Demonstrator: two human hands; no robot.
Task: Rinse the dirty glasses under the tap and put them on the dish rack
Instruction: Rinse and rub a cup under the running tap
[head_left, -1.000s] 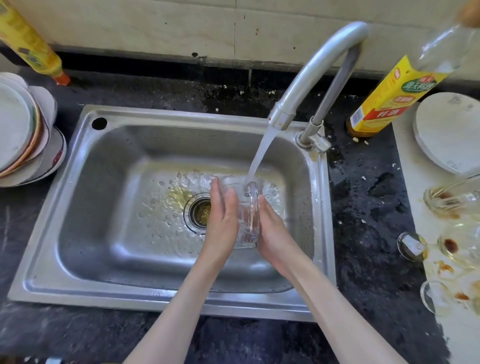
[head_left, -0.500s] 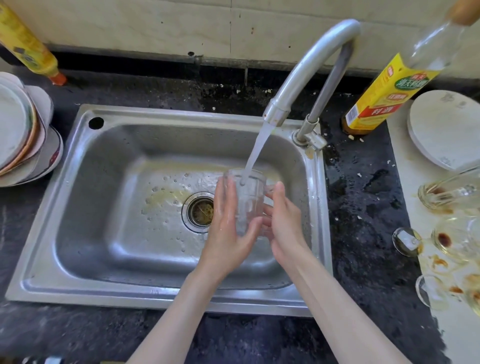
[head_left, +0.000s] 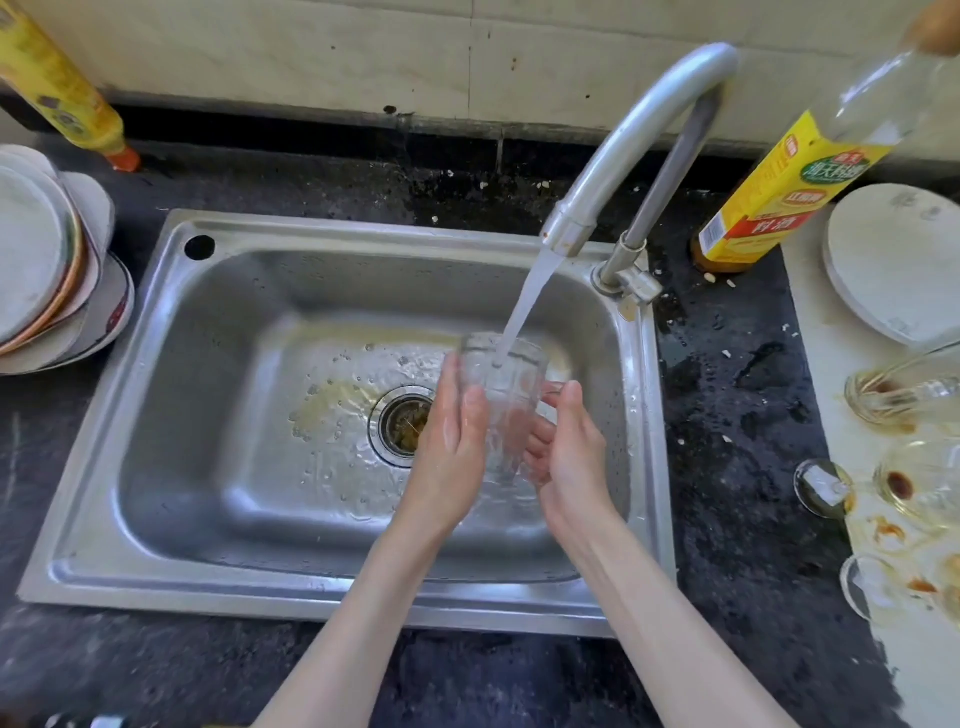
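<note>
1. Clear ribbed glass (head_left: 503, 387) between the fingers (head_left: 570, 410).
2. Silver steel sink (head_left: 171, 415) around them.
3. Black speckled desk (head_left: 737, 467).
4. Yellow-labelled bottle (head_left: 779, 197) far right of the fingers.
5. Brown-stained glasses (head_left: 906, 480) right.

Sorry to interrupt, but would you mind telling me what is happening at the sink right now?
A person is rinsing a clear glass over the sink, with the left hand and right hand around it, mouth up. Water from the tap streams into it. More stained glasses wait on the counter at right.
</note>
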